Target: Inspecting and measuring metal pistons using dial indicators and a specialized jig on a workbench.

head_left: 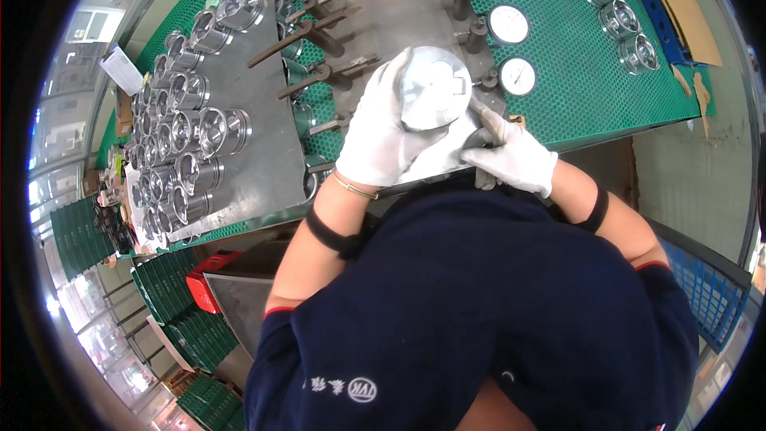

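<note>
remotely i see the white-gloved left hand (381, 126) clamped on a round silver metal piston (435, 89), likely for steadiness, white-gloved right hand (517, 153) beside it, grip unclear.

Two gloved hands (375, 132) and one round metal part (433, 89), centre; four dial gauges (509, 24), upper right; one blue crate (704, 291), lower right.

**Glare and clipped edges**

From here, glare whitens the shiny round part (432, 102) and its underside is hidden. I can't name the dark thing (479, 139) by the right hand (515, 155). Markings on the dial gauges (509, 25) are too small to read; the topmost is cut off. A navy sleeve (658, 307) covers some of the blue crate (706, 287).
</note>
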### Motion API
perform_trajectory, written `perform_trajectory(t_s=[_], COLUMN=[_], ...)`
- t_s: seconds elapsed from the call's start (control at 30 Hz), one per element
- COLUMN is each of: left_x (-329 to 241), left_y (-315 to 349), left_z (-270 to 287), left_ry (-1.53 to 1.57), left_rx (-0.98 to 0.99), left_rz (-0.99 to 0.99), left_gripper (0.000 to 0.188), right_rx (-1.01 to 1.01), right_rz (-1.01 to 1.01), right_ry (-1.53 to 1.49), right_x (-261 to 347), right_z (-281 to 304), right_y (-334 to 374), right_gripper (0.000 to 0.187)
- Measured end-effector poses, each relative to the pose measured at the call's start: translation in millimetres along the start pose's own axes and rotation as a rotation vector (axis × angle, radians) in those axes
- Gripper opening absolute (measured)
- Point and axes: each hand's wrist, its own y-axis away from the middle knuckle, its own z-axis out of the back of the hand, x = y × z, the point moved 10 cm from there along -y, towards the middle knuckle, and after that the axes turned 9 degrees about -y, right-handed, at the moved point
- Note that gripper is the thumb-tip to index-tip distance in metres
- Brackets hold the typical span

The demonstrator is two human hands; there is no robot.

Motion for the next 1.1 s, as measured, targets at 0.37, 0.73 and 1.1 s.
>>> perform_trajectory(t_s=[0.37, 0.73, 1.1], left_x=[3.2, 2.6, 2.9], left_y=[-0.8, -1.9, 1.5], left_z=[-2.2, -2.4, -0.2], left_ry=[0.011, 0.009, 0.015], left_rx=[-0.017, -0.012, -0.019], left_rz=[0.008, 0.013, 0.016], left_gripper=[0.101, 0.099, 0.098], right_rx=[0.085, 0.048, 0.04], right_rz=[-0.23, -0.201, -0.189], right_ry=[-0.139, -0.2, -0.246], right_x=[-0.1, 3.3, 0.7], right_z=[-7.3, -7.6, -10.0], right_y=[4.7, 2.9, 2.8], right_gripper=[0.083, 0.084, 0.086])
